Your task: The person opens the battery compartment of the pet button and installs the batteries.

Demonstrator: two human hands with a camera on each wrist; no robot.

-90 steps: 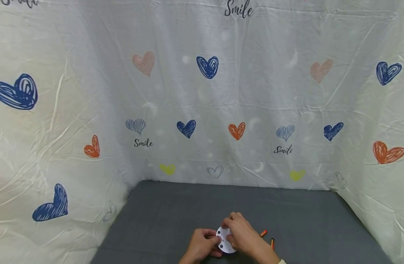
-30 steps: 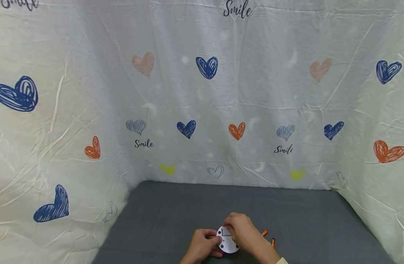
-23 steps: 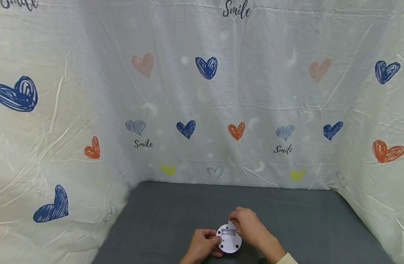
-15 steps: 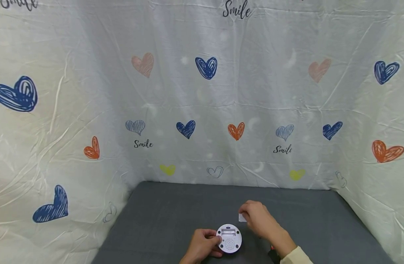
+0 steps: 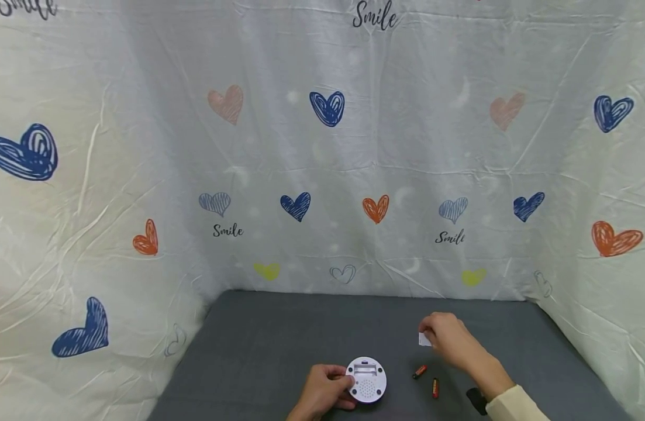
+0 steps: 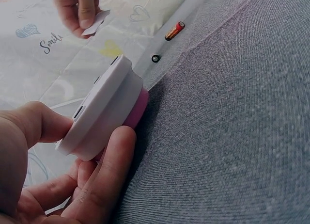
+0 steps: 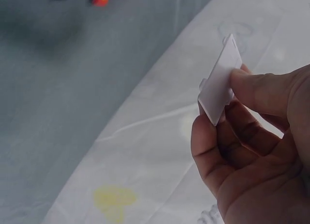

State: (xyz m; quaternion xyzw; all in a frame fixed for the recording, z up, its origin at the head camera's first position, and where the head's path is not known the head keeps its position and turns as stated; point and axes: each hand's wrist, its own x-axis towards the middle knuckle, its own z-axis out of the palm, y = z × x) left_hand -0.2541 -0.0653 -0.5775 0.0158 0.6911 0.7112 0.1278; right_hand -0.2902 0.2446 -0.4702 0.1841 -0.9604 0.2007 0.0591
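My left hand (image 5: 324, 390) grips the left edge of a round white device (image 5: 368, 390), thumb on top and fingers beneath. Its upper face shows a bare battery compartment, a grid of small holes and dark round feet. In the left wrist view the device (image 6: 99, 107) has a pink part (image 6: 137, 110) underneath, close over the cloth. Raised to the right, my right hand (image 5: 451, 342) pinches a white battery cover (image 5: 424, 340) between thumb and fingers. Small tabs show along the edge of that cover (image 7: 221, 83) in the right wrist view.
Two orange-and-black batteries lie on the grey tabletop (image 5: 280, 339) between the hands, one battery (image 5: 419, 372) tilted and the other battery (image 5: 435, 388) nearer me. A white curtain (image 5: 322, 234) printed with hearts encloses the table at the back and sides.
The right hand has lifted the battery cover off the device and carried it right and away from me, baring the compartment and the batteries. The left hand stays on the device.
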